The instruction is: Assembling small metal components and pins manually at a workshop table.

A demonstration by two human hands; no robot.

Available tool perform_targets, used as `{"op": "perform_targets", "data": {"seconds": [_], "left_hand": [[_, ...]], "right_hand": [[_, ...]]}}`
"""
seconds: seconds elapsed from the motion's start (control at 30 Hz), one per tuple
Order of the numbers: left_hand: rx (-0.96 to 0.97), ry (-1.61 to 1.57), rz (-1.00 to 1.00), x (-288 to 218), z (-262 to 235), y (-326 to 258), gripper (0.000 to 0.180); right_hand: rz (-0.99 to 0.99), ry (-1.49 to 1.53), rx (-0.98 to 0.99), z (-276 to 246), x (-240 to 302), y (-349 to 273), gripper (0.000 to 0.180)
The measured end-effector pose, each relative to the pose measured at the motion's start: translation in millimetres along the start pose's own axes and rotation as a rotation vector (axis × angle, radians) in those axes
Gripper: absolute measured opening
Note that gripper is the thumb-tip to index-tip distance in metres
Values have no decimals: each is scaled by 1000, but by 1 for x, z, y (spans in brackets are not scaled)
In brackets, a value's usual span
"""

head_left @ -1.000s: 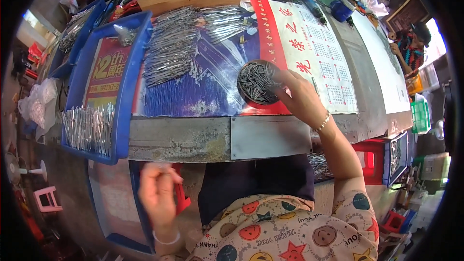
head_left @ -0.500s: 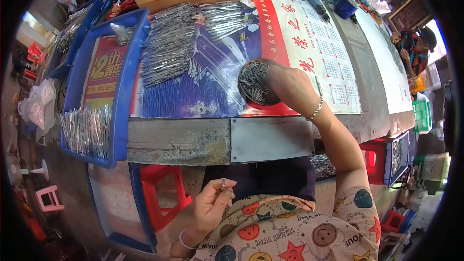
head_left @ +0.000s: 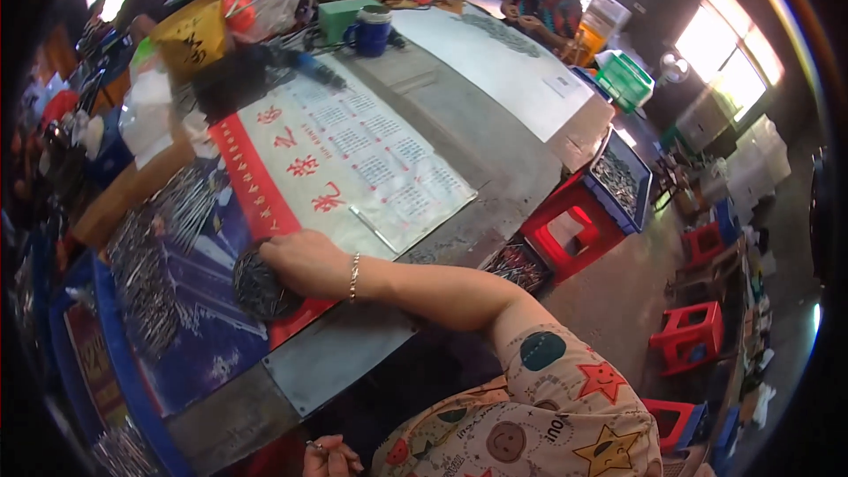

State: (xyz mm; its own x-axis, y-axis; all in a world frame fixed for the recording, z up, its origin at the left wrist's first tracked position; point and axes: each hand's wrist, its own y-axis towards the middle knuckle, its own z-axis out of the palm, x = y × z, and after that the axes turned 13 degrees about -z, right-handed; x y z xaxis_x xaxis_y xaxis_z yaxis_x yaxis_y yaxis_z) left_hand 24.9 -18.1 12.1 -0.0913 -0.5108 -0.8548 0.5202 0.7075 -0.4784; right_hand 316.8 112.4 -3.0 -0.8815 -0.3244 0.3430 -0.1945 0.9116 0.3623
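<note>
My right hand (head_left: pixel 309 263) reaches over the rim of a round bowl (head_left: pixel 242 296) filled with small grey metal pieces (head_left: pixel 265 290). Its fingers are bent together at the bowl, and whatever is between the fingertips is hidden. At the lower edge, my left hand (head_left: pixel 333 458) is near my body with its fingers curled in; I cannot make out anything in it. A slim metal rod (head_left: pixel 373 228) lies on the calendar sheet (head_left: pixel 389 159), right of the bowl. Many thin metal rods (head_left: pixel 146 287) lie in rows on the blue sheet (head_left: pixel 208 336) to the left.
A blue tray (head_left: pixel 119 344) with more rods stands at the left. Farther back are a blue mug (head_left: pixel 371 33) and a green box (head_left: pixel 343 18). A bin of metal parts (head_left: pixel 623 177) rests on a red stool (head_left: pixel 574 234) at right. Another person (head_left: pixel 552 0) sits across the table.
The view has swung to the right and tilted, bringing in more of the room at right. My right hand remains at the bowl; my left hand now shows only at the lower edge.
</note>
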Motion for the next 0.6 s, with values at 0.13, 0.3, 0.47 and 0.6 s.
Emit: {"op": "perform_targets", "data": {"seconds": [0.13, 0.3, 0.47, 0.6], "left_hand": [[18, -2, 36, -2, 7, 1, 18], [26, -30, 13, -4, 20, 6, 24], [16, -3, -40, -7, 28, 6, 27], [25, 13, -22, -7, 29, 6, 30]], "right_hand": [[-11, 88, -77, -1, -3, -2, 16], [25, 102, -50, 0, -4, 1, 17], [20, 153, -140, 2, -8, 0, 18], [-6, 217, -181, -3, -10, -1, 18]]}}
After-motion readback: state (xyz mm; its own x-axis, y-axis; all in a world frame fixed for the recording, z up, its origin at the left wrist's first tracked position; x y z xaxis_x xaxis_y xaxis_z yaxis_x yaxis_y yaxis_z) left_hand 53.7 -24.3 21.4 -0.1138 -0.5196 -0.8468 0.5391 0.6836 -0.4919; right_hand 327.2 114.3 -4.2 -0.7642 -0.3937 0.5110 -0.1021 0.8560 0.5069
